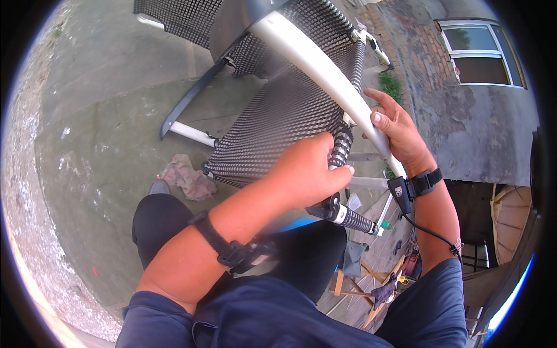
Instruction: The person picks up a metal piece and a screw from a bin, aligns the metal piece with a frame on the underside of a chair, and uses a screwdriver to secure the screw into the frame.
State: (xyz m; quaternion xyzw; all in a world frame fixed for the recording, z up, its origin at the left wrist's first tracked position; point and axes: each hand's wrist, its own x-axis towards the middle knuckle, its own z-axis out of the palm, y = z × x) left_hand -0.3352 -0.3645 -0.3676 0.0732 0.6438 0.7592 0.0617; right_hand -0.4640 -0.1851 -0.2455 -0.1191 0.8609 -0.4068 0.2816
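A chair with a black-and-white woven mesh seat (pixel 278 122) and a white curved metal tube (pixel 325 64) is tipped in front of me. My left hand (pixel 313 171) reaches across and is closed around the mesh-wrapped rail (pixel 343 142) at the seat's edge; its fingertips are partly hidden. Around the lower part of the white tube sits my right hand (pixel 400 130), loosely curled, thumb against the tube. Its index finger sticks out, and the other fingers pass mostly out of sight behind the tube. A lower mesh-covered bar (pixel 357 220) shows below my left hand.
A crumpled cloth (pixel 188 177) lies on the concrete floor to the left. A dark armrest (pixel 194 101) juts out at the chair's left. Another mesh piece (pixel 180 20) is farther back. A wall with a window (pixel 478 52) stands right; a wooden frame (pixel 365 284) is at lower right.
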